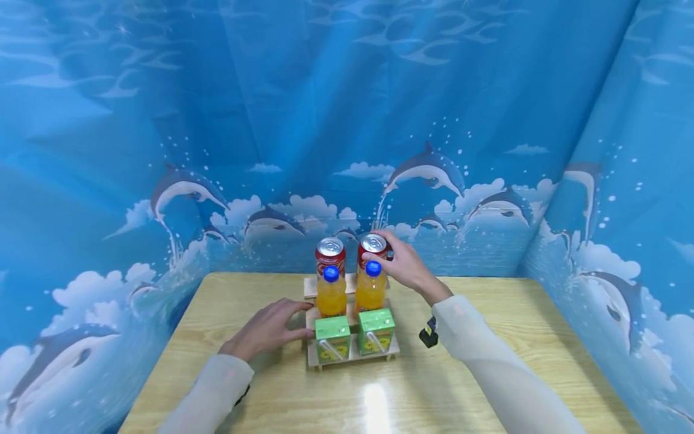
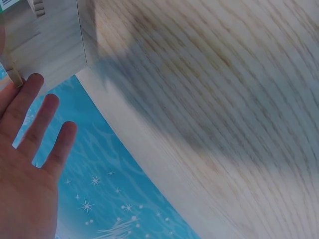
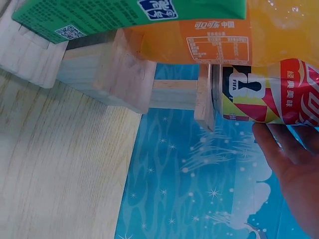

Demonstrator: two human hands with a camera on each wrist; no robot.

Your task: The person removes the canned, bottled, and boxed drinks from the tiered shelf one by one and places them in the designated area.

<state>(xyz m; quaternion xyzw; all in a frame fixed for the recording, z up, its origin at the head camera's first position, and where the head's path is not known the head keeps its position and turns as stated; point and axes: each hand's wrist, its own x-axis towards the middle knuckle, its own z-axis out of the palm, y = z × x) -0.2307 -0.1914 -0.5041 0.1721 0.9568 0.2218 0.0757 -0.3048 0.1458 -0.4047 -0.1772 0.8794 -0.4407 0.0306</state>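
Note:
A three-tier wooden rack [image 1: 355, 352] holds drinks in two columns. My right hand [image 1: 403, 263] grips the right red soda can [image 1: 373, 246] near its top, thumb in front and fingers round the far side. In the right wrist view the can [image 3: 269, 94] has its base right at the top shelf. My left hand [image 1: 271, 328] touches the rack's left side, thumb low and forefinger higher. The left wrist view shows its other fingers [image 2: 52, 122] straight, with one fingertip at the rack's edge. The other red soda can [image 1: 330, 256] stands on the top tier, beside the held one.
Two orange drink bottles [image 1: 331, 295] with blue caps fill the middle tier. Two green juice boxes [image 1: 376, 331] with straws stand on the lowest. The rack is on a wooden table [image 1: 477, 361], backed by a blue dolphin-print curtain [image 1: 325, 120].

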